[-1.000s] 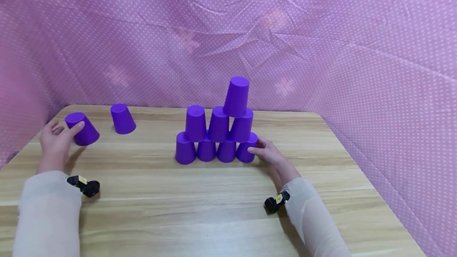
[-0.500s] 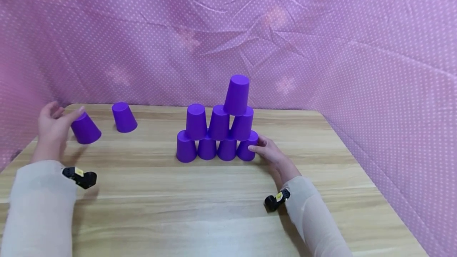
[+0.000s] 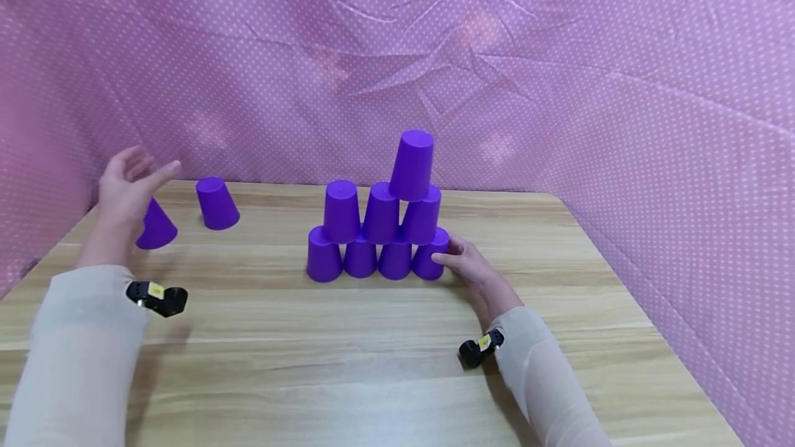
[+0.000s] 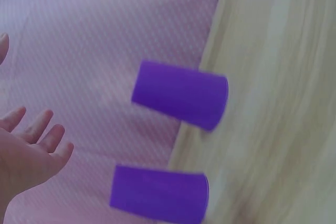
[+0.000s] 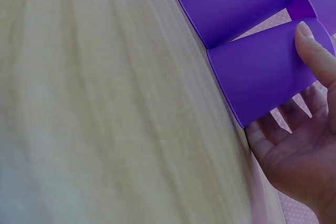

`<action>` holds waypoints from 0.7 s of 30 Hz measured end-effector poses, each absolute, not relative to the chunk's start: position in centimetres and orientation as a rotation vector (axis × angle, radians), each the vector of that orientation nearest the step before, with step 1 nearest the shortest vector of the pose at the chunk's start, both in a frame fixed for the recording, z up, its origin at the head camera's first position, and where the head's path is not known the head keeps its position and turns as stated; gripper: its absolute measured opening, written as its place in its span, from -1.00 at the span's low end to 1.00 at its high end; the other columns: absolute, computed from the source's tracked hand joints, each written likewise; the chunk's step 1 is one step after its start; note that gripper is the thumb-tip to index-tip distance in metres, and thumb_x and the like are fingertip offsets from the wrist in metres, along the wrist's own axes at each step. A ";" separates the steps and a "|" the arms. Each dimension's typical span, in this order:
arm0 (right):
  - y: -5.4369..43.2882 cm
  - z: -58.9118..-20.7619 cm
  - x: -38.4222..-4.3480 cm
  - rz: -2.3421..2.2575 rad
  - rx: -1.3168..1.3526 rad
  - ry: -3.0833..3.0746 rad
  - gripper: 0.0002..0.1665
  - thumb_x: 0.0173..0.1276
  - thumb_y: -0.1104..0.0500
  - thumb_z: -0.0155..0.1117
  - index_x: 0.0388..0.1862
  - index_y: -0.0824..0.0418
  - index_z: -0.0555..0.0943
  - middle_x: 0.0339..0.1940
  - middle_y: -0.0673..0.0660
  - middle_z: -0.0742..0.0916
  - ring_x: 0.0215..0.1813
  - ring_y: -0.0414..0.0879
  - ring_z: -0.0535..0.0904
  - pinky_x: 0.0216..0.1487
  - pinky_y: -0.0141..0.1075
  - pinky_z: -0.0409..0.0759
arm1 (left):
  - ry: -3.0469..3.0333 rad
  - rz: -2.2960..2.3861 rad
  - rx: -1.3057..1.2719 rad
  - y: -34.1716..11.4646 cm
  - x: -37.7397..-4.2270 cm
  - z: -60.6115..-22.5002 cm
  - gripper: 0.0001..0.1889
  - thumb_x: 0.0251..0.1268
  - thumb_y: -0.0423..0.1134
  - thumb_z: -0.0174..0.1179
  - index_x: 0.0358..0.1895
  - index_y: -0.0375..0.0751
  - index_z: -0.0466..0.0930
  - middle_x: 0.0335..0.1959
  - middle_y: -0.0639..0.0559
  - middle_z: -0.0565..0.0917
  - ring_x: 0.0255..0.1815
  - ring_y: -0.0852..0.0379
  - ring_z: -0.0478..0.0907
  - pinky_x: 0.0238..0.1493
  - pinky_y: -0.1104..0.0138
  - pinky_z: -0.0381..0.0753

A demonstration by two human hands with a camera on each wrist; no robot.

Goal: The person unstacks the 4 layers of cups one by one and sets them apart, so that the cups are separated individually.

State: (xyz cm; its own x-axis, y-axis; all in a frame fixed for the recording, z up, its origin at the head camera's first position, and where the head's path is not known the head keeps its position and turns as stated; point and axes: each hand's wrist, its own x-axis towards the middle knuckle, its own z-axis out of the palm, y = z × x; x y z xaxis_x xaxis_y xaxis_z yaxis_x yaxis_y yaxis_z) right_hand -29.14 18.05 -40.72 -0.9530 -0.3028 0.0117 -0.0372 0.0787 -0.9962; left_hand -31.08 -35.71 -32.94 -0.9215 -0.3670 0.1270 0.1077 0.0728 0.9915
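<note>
My left hand (image 3: 127,195) hangs in the air with fingers spread, holding nothing; it partly hides a purple cup (image 3: 159,230) standing upside down on the table. A second upturned purple cup (image 3: 217,204) stands to the right of that one. Both appear in the left wrist view, apart from the left hand (image 4: 31,150). At the table's middle is a pyramid of upturned purple cups: several below, three in the middle row, one top cup (image 3: 413,167). My right hand (image 3: 473,267) grips the rightmost bottom cup (image 5: 268,72), thumb on the near side and fingers around the outside.
The wooden table (image 3: 348,357) spreads out in front of the pyramid. A pink dotted cloth (image 3: 279,88) hangs behind and at the sides. Black wrist cameras sit on both sleeves, the left one (image 3: 158,297) above the tabletop.
My left hand has let go of the left cup, risen and moved away from it, then shifted rightward. That cup stays standing. The right hand and the pyramid have not moved.
</note>
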 end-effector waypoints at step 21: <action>18.4 -41.3 -29.1 -2.046 -0.563 2.078 -0.31 0.00 0.12 0.33 0.11 0.35 0.36 -0.10 0.24 0.55 -0.04 -0.02 0.43 0.07 -0.21 0.33 | -2.117 -1.941 0.005 -23.8 -27.3 -28.8 -0.24 0.05 -0.18 0.20 0.31 -0.11 -0.03 0.27 -0.14 0.10 0.27 0.06 0.00 0.23 0.33 0.00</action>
